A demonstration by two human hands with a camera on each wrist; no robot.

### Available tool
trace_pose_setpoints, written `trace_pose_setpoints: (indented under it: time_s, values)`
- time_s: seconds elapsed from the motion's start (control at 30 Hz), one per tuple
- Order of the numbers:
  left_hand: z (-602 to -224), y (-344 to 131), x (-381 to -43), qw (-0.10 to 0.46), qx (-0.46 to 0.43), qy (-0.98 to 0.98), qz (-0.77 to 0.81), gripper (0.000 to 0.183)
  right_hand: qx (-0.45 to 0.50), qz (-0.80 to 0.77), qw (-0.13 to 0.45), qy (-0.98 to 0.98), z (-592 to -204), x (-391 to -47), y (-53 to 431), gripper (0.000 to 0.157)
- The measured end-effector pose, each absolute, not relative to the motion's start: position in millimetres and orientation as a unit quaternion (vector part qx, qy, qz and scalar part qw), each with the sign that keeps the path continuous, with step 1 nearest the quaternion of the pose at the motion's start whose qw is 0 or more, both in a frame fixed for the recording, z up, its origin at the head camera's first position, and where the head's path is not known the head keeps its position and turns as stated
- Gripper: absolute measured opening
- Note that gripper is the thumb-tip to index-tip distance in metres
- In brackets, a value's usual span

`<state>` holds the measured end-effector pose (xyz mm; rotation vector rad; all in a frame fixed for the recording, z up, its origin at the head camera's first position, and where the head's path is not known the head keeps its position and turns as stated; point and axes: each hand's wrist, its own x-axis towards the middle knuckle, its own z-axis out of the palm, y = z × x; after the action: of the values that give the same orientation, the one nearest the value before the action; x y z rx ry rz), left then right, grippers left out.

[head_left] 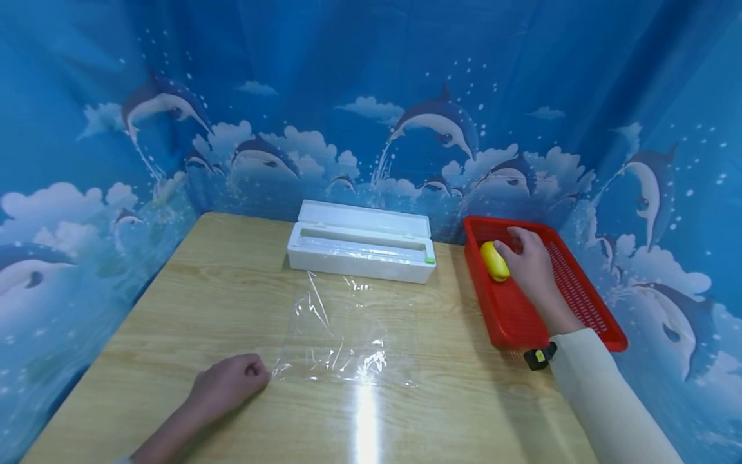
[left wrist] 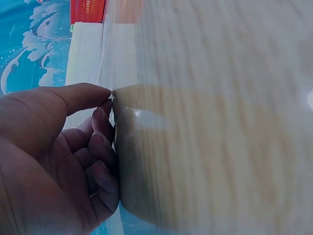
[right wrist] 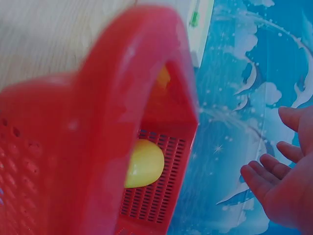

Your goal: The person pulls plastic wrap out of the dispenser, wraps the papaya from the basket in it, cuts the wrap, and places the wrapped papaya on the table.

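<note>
The right hand (head_left: 530, 267) is in the red basket (head_left: 585, 303) at the desk's right edge, right against the yellow fruit (head_left: 494, 261), which lies on the basket floor near the far end. From the head view the fingers look loosely bent beside it; the right wrist camera shows them relaxed and apart (right wrist: 274, 169), nothing clasped, so I judge contact at most, no grip yet. Across the desk (head_left: 191, 303), the left hand (head_left: 228, 383) pinches the near left corner of the clear film sheet (head_left: 348, 328), thumb and forefinger (left wrist: 83, 95) pressed together on the edge, the other fingers curled under.

To do this pick well, it seems best to bring the fingers round the fruit's middle and lift straight up over the basket wall (that rim is high enough to catch a knuckle). The left hand would do well to keep its corner pinned flat, since film that thin likely curls or clings to itself if slack.

The left wrist view gives the pinch itself, which the head camera reduces to a closed fist. The right wrist view shows the fruit (right wrist: 143, 164) on the slotted floor, and a second yellowish patch further in that I cannot identify. Only the head view shows the white film dispenser (head_left: 362, 248), lid open, behind the sheet.
</note>
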<state>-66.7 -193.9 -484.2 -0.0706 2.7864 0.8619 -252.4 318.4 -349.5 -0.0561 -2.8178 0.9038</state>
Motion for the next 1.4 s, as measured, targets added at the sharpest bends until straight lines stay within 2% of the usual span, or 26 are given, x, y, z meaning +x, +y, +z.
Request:
trace_pose_setpoints:
  time_s: [0.4, 0.87, 1.13, 1.4]
  values:
    - [-485, -194, -68, 0.115, -0.032, 0.948, 0.294, 0.016, -0.018, 0.310, 0.094, -0.946, -359, -288, 342, 0.076]
    - [-486, -192, -67, 0.115, -0.035, 0.947, 0.298, 0.015, -0.035, 0.346, 0.083, -0.934, -349, -304, 352, 0.083]
    - [-486, -190, -69, 0.133, -0.049, 0.942, 0.305, 0.015, -0.032, 0.345, 0.082, -0.934, -360, -316, 363, 0.083]
    - [-485, -192, -68, 0.129, -0.045, 0.943, 0.304, 0.013, -0.063, 0.376, 0.080, -0.921, -373, -328, 370, 0.086]
